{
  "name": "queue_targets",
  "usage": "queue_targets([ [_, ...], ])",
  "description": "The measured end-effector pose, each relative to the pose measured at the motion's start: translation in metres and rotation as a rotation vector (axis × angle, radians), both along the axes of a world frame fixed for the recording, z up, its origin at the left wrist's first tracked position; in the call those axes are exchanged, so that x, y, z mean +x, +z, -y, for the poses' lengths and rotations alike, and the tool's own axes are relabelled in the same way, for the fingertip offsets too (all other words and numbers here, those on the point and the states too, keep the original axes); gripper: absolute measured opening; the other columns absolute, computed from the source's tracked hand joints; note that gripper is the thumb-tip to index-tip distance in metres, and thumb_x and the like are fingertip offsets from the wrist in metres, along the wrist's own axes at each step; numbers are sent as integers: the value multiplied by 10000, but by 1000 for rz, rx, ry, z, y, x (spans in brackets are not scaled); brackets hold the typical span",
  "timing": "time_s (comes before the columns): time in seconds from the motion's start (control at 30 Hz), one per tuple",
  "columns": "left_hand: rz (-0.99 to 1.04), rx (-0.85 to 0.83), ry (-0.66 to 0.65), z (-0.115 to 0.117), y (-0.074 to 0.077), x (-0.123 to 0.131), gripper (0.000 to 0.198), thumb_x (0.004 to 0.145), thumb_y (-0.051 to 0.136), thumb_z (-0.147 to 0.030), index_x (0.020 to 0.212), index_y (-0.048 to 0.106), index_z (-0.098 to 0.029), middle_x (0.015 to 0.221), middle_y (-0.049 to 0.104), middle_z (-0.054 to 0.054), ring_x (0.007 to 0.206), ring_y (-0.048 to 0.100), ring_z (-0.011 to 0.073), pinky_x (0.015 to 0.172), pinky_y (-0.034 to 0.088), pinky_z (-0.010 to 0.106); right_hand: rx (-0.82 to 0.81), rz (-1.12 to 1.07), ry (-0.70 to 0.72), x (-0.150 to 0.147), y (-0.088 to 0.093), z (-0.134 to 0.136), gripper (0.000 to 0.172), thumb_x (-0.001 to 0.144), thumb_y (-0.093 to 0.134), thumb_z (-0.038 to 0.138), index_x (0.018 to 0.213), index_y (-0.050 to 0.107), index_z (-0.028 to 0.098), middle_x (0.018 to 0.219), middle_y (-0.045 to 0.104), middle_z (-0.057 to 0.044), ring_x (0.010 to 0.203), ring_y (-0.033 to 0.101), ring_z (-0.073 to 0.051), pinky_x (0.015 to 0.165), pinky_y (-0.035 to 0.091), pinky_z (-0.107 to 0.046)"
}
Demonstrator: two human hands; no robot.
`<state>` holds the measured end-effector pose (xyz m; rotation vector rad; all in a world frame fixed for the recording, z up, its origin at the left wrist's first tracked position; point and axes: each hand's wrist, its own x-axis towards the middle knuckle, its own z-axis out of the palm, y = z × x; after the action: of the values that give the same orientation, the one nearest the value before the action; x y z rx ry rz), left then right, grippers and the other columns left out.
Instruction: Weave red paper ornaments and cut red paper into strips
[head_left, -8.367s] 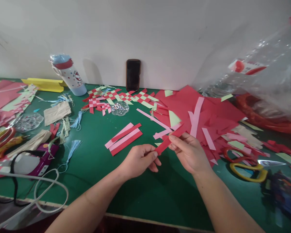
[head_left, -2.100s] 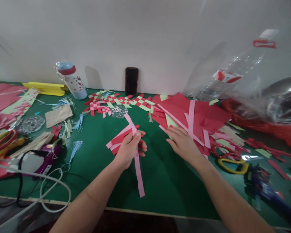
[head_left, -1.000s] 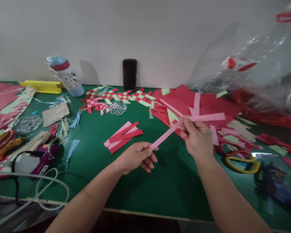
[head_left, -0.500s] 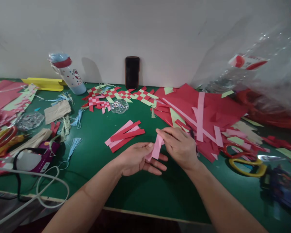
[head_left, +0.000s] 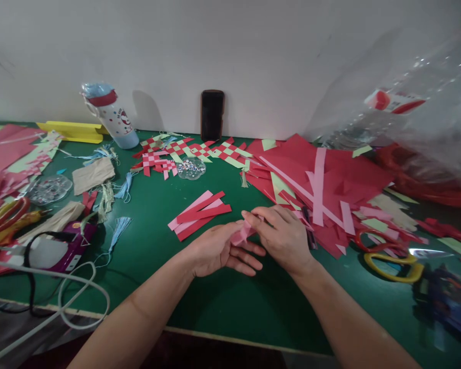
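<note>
A pink paper strip [head_left: 243, 234] is bent between my two hands above the green table [head_left: 230, 307]. My left hand [head_left: 225, 252] pinches its left side between thumb and forefinger, palm up, with the other fingers stretched out beneath. Closed on the strip's right side, my right hand [head_left: 282, 236] hides part of it. Just beyond my left hand, red and pink strips [head_left: 200, 212] lie crossed in a loose pile.
Woven paper pieces [head_left: 226, 149], a dish of gems [head_left: 191, 168] and an upright phone [head_left: 212, 115] stand near the wall. Red sheets [head_left: 341, 174] and scissors [head_left: 394, 266] are right; a bottle [head_left: 113, 118], tassels [head_left: 119, 233], a purple device [head_left: 75, 251] and cables left.
The pink strip hung down between my hands and is now folded closer into my fingers. My right hand has moved slightly nearer to my left and curled more.
</note>
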<state>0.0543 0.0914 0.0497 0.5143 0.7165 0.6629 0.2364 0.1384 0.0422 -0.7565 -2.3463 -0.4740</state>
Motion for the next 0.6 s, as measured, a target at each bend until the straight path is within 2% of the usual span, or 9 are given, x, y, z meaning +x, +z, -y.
queue_targets([
  [0.13,19,-3,-13,0,-3,-2,539,964,369,-562,1071,636,-107,921,716,148,712,722,200,646,591,326,-9,3,2,1,0,0,254,888,566,65,1038,715,206,891,718,-41,765,565,-166,729,453,-319],
  [0.27,-50,17,-7,2,0,0,295,941,539,-389,1031,616,-119,918,720,127,668,705,162,630,587,302,-23,-8,10,1,-1,0,239,889,575,85,1040,710,213,900,720,-41,775,576,-176,747,463,-342],
  [0.33,-91,19,25,2,1,1,216,942,549,-320,1001,604,-120,894,717,114,621,684,139,605,579,290,-84,-69,7,2,-2,0,279,897,559,91,1090,694,240,946,714,-43,827,595,-187,772,475,-353],
  [0.4,-119,52,106,2,1,2,215,956,519,-315,1020,598,-125,871,707,94,584,655,117,572,563,268,-205,-236,-33,4,-3,-2,324,907,547,120,1174,656,267,1038,689,-58,877,610,-192,790,493,-360],
  [0.47,-154,141,228,2,-1,3,242,963,502,-336,1066,590,-136,853,688,65,569,618,96,542,535,237,-389,-498,-97,7,-2,-3,306,911,568,205,1205,627,266,1081,660,-74,851,619,-183,760,516,-353],
  [0.53,-216,252,329,2,-2,4,276,957,510,-375,1089,580,-143,832,662,39,563,577,82,527,505,216,-651,-741,-133,10,-1,-4,235,906,594,325,1120,646,242,988,660,-65,736,605,-156,667,523,-319],
  [0.6,-285,351,363,3,-4,6,321,943,520,-424,1102,571,-149,824,641,26,560,547,79,529,488,219,-948,-852,-89,11,1,-3,245,887,609,426,1000,666,217,866,656,-44,654,579,-136,594,507,-286],
])
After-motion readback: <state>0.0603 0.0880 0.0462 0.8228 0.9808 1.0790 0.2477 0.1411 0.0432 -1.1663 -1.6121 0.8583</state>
